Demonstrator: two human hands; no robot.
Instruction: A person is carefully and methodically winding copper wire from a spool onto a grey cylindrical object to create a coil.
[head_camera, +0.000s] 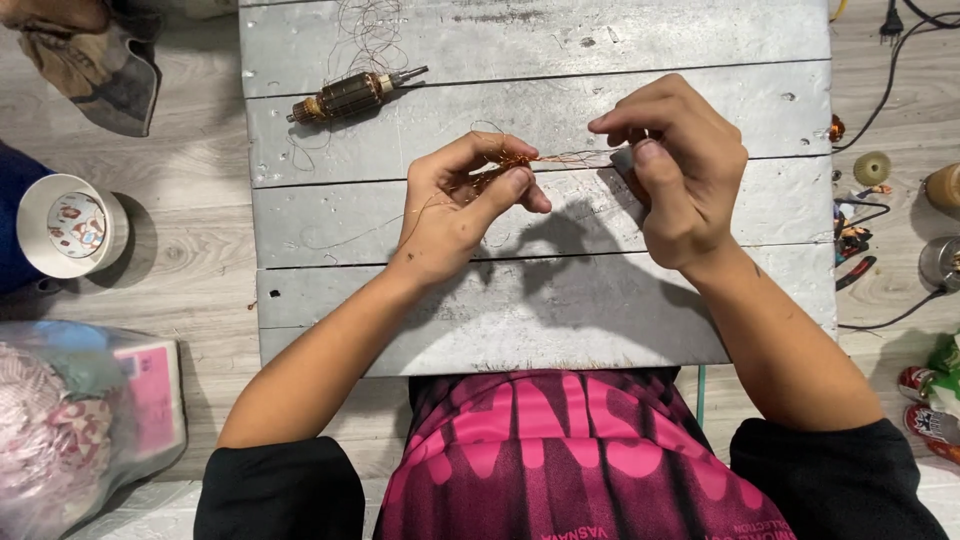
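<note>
My left hand (462, 200) pinches a small tangle of thin copper wire (505, 160) above a grey plank bench (540, 300). My right hand (680, 165) holds the other end of the same strands between thumb and fingers, and the wire stretches taut between the two hands. A motor armature (350, 95) with a copper winding and a steel shaft lies on the bench at the back left, apart from both hands, with loose fine wire (365, 35) curling behind it.
A white cup (70, 225) stands on the wooden floor at left, with a plastic bag (80, 420) below it. A crumpled cloth (100, 60) lies top left. At right are black cables (890, 70), red-handled pliers (855, 272), a small spool (872, 168) and cans (925, 400).
</note>
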